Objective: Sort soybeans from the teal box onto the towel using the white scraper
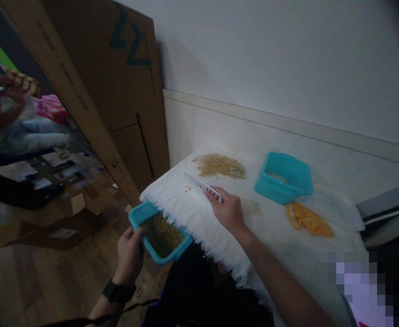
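Observation:
My left hand (130,255) grips the near-left rim of a teal plastic container (165,260), held just below the table's fringed edge. Soybeans (163,234) cover its bottom. In my right hand (228,210) is a white slotted plastic strip, comb-like (199,183), its long edge down by the white cloth (189,204). A few loose beans (187,188) lie beside the strip, toward the container. Beyond it, a larger pile of soybeans (221,166) is spread on the cloth. A small pale patch, perhaps grains (250,207), shows right of my right hand.
A second teal container (283,181) stands at the table's right, with an orange cloth or bag (310,220) and a clear lid (341,210) beside it. A tall cardboard box (117,81) stands left of the table. Another person (22,131) sits at the far left.

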Motion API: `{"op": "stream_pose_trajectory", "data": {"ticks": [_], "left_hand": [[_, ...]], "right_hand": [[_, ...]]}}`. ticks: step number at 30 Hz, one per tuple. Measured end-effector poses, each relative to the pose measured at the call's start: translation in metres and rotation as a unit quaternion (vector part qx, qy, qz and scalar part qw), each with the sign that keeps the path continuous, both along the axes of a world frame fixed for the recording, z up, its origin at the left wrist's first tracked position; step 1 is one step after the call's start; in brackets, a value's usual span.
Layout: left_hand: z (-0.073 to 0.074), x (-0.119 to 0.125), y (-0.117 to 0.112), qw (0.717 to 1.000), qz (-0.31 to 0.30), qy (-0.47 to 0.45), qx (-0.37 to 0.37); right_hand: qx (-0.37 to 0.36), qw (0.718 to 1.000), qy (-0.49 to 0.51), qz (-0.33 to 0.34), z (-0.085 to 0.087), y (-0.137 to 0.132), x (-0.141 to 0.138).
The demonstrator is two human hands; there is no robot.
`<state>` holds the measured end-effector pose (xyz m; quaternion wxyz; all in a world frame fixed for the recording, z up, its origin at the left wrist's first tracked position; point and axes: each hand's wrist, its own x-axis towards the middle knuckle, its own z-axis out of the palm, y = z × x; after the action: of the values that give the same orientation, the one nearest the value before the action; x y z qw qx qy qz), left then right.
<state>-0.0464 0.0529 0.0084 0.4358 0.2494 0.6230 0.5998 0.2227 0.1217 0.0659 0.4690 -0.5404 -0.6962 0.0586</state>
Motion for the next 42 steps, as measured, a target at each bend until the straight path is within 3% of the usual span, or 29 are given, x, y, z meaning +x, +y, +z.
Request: {"op": "stream_pose_trajectory", "data": {"ticks": [13, 24, 32, 35, 39, 42], "left_hand": [[-0.003, 0.02, -0.006, 0.996, 0.023, -0.005, 0.083], [-0.015, 0.002, 0.005, 0.996, 0.006, -0.005, 0.094], [-0.01, 0.004, 0.006, 0.996, -0.006, -0.015, 0.085], [-0.009, 0.002, 0.008, 0.996, -0.01, -0.023, 0.087], [-0.009, -0.001, 0.01, 0.996, -0.011, -0.033, 0.083], [-0.01, -0.004, 0.009, 0.996, -0.004, -0.039, 0.08]], "right_hand": [[0.047, 0.997, -0.064, 0.015, -0.022, -0.005, -0.009], [0.104, 0.987, -0.046, 0.115, -0.021, -0.022, -0.013], [0.084, 0.985, 0.006, 0.15, -0.015, -0.039, -0.025], [0.048, 0.99, 0.055, 0.121, -0.012, -0.035, -0.023], [0.05, 0.994, 0.102, 0.001, -0.01, -0.018, -0.01], [0.062, 0.993, 0.078, -0.061, -0.01, -0.005, 0.003]]}}
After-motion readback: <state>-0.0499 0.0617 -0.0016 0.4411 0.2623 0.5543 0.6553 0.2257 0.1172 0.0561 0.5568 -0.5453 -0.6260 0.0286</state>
